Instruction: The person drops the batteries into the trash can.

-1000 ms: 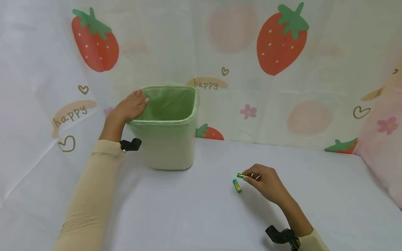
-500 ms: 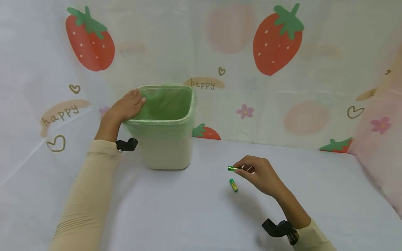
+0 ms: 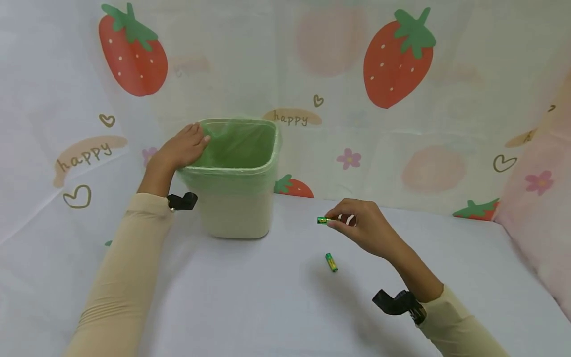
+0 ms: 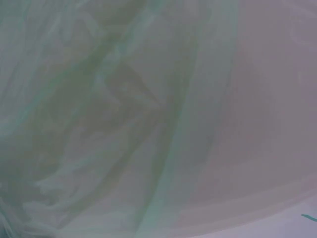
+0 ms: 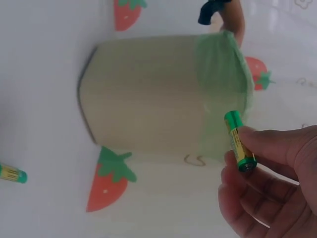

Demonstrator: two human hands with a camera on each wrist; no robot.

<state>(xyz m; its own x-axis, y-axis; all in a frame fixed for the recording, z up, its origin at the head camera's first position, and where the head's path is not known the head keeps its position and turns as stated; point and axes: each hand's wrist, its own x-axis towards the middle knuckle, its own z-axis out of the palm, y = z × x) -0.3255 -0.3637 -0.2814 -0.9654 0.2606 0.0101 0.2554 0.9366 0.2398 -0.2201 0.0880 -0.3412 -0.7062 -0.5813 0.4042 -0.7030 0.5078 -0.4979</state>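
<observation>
A battery [image 5: 238, 141], green with a yellow label, is pinched between the thumb and fingers of my right hand [image 3: 372, 229], raised above the table. Below it, a second green and yellow battery [image 3: 331, 262] lies on the white surface. My left hand [image 3: 180, 148] grips the left rim of a cream trash bin [image 3: 238, 208] lined with a thin green bag [image 3: 267, 171]. Parts of its fingers are hidden at the rim. In the left wrist view only the bag [image 4: 114, 119] over the bin wall shows, and the hand is out of sight.
The bin stands upright at the back of the white table [image 3: 267, 297], close to a strawberry-print backdrop [image 3: 383, 129]. A pink cloth side [image 3: 544, 233] rises at the right.
My right hand has lifted the pinched battery up and slightly left, away from the one on the table. The left hand stays on the bin rim.
</observation>
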